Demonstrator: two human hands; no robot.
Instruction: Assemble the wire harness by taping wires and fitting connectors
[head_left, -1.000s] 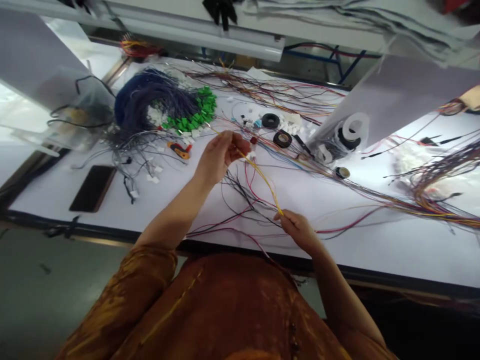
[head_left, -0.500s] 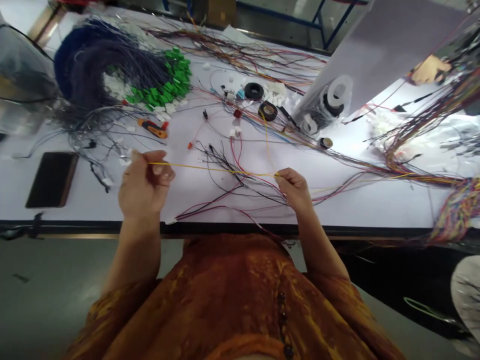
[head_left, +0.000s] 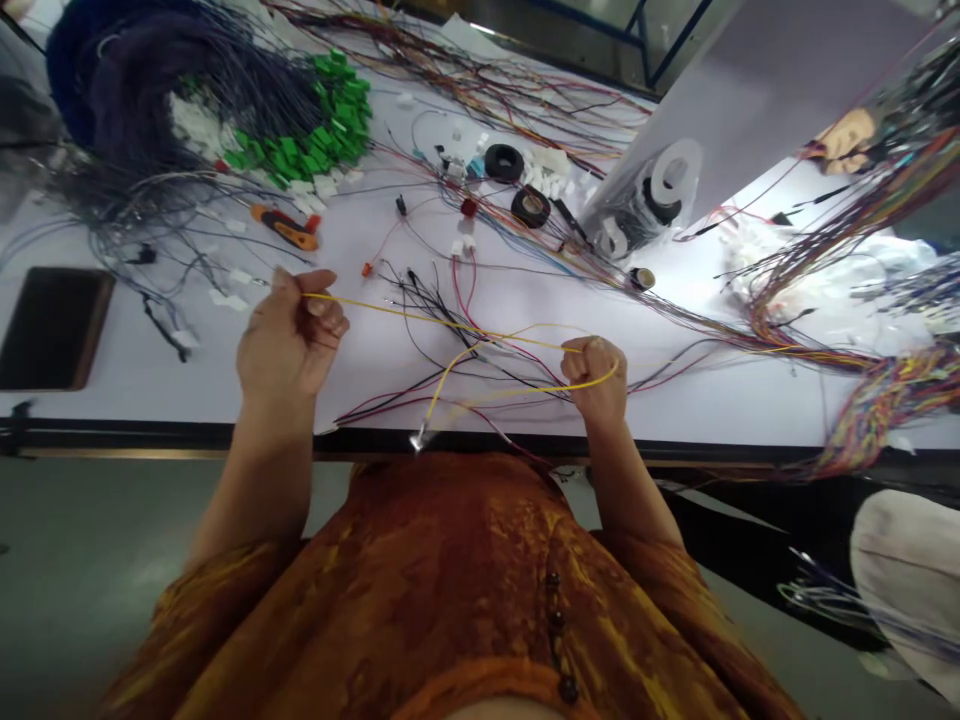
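Yellow wire (head_left: pixel 375 306) runs nearly straight over the counter (head_left: pixel 352 345) between our left hand (head_left: pixel 281 345), its grip pinched on it, and our right hand (head_left: pixel 598 385), closed round it, and such stretching, we judge, calls for an even pull clear of the black leads (head_left: pixel 429 302).

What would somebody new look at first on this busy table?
Probably the bright green connectors, bunched at the far left on dark blue wires. Next, perhaps the yellow wire between the left hand and right hand, above the middle of the table's near edge.
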